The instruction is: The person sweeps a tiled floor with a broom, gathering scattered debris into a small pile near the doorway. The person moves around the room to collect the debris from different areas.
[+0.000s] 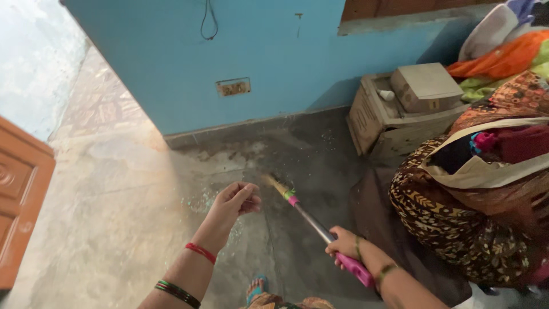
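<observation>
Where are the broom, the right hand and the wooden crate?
broom point(311, 219), head view, on its metal shaft.
right hand point(343, 243), head view, on the knuckles gripping the handle.
wooden crate point(366, 117), head view, on its front side.

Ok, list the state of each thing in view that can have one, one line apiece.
Right hand: closed around the broom's handle.
Left hand: raised, fingers loosely curled, holding nothing visible.
Broom: held slanted, bristles down at the floor.
Patterned bag: open, cloth showing inside.
Wooden crate: open-topped, small box resting on it.

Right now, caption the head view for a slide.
Right hand grips a pink-handled broom over the grey floor; left hand empty.
</observation>
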